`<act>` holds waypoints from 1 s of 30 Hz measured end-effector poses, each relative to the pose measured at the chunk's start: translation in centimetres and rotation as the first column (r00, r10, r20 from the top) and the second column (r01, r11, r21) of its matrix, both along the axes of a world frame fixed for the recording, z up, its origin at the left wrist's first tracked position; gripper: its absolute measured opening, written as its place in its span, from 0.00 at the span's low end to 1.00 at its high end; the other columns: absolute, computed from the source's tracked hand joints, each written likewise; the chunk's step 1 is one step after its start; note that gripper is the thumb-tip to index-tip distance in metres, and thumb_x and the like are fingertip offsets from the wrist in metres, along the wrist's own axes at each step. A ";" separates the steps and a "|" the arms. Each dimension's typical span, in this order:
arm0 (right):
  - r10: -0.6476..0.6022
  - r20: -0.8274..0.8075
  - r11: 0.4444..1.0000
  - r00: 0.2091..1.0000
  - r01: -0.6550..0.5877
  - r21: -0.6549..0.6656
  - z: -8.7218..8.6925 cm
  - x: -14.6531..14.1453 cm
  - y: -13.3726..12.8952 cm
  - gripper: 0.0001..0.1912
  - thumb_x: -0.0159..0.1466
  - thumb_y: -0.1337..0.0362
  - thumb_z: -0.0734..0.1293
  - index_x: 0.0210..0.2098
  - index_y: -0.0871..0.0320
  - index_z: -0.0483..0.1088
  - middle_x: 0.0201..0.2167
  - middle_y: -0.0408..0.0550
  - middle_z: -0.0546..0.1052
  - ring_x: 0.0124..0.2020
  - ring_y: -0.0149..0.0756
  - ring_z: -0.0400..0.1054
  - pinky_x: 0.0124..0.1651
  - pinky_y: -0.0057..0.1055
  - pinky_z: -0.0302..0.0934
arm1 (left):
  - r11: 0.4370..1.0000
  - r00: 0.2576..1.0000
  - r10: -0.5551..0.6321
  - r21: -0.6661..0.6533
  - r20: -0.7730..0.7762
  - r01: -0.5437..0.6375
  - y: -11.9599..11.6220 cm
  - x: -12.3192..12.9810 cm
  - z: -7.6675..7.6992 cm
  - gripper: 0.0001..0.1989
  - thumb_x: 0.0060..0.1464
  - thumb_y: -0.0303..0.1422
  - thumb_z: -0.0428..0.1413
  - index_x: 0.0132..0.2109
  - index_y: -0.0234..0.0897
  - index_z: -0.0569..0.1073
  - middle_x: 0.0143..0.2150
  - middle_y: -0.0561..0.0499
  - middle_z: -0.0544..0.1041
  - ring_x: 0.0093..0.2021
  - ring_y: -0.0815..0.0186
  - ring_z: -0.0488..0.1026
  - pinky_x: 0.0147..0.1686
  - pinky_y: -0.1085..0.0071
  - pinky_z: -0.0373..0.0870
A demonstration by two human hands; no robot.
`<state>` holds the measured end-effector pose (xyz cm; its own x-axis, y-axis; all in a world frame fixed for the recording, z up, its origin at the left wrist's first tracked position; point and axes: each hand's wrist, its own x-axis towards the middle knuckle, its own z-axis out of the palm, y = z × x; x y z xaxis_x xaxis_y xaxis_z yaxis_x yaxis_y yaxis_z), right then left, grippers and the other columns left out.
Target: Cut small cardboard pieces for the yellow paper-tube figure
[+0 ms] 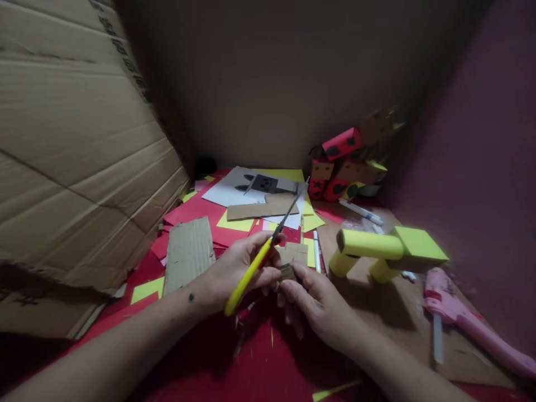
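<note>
A small piece of cardboard is between the two hands above the red worktop, and the right hand grips it with the fingertips; the left hand holds the yellow scissors, but whether its fingers also pinch the piece, I cannot tell surely. To the right stands a yellow paper model, near a pink glue gun, and to the left lies a flat cardboard panel.

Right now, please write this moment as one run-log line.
left hand: holds yellow-handled scissors; right hand: pinches cardboard piece; far right: pink glue gun
</note>
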<state>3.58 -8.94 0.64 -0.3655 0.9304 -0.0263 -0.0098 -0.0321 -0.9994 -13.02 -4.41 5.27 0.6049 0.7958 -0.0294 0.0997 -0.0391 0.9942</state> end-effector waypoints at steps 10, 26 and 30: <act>0.048 0.087 0.994 0.995 -0.039 -0.103 0.7 0.5 -0.1 0.21 0.63 0.62 0.61 0.54 0.54 0.56 0.22 0.36 0.68 0.13 0.22 0.58 0.10 0.16 0.51 | 0.983 0.993 -0.109 -0.146 0.048 0.115 0.4 0.0 -0.7 0.19 0.47 0.23 0.59 0.47 0.36 0.67 0.36 0.52 0.74 0.31 0.69 0.73 0.33 0.72 0.69; -0.213 -0.410 0.974 0.887 0.163 -0.155 0.2 -0.2 0.6 0.15 0.54 0.65 0.72 0.41 0.61 0.71 0.24 0.43 0.74 0.20 0.28 0.68 0.16 0.22 0.64 | 0.937 0.892 0.309 -0.263 0.329 -0.228 -0.5 1.6 -2.3 0.24 0.44 0.29 0.63 0.48 0.36 0.64 0.25 0.59 0.68 0.17 0.78 0.62 0.16 0.81 0.57; -0.287 -0.363 0.957 0.886 0.249 -0.149 0.4 -0.2 0.4 0.11 0.56 0.62 0.71 0.37 0.61 0.71 0.21 0.41 0.72 0.17 0.27 0.66 0.13 0.20 0.60 | 0.926 0.883 0.334 -0.290 0.331 -0.242 -0.9 2.1 -2.3 0.21 0.44 0.28 0.63 0.45 0.35 0.64 0.25 0.59 0.67 0.18 0.78 0.62 0.16 0.81 0.56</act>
<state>3.40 -8.53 1.02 -0.1025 0.9943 -0.0305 -0.4070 -0.0699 -0.9108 -10.89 -5.29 2.94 0.3535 0.9337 -0.0574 -0.3035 0.1726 0.9371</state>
